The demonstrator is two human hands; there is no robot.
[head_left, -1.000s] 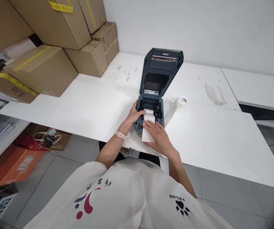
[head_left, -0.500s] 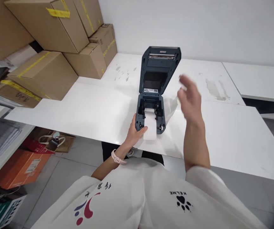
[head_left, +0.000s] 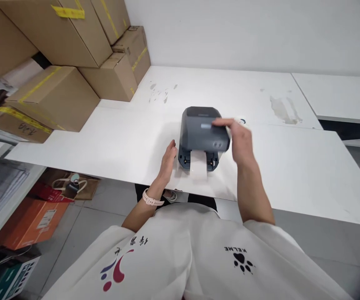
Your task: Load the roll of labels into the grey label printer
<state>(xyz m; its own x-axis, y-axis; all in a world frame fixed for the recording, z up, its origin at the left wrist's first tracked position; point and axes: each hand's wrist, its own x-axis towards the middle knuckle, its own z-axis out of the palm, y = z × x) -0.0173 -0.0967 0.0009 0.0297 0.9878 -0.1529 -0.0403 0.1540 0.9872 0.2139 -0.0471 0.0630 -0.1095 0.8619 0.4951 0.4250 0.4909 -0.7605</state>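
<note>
A dark grey label printer stands on the white table, its lid tilted partway down over the base. A strip of white label paper comes out at the front, between lid and base. My right hand lies on the lid's right side with fingers stretched out over its top. Just left of the base, my left hand is held upright with straight fingers, holding nothing. The inside of the printer is mostly hidden beneath the lid.
Taped cardboard boxes are stacked at the table's left end. The white table meets the wall behind. An orange box sits on the floor at the left, below the shelf.
The printer's lid has swung from upright to nearly down, with my right hand now on it. My left hand has let go of the base and moved slightly left.
</note>
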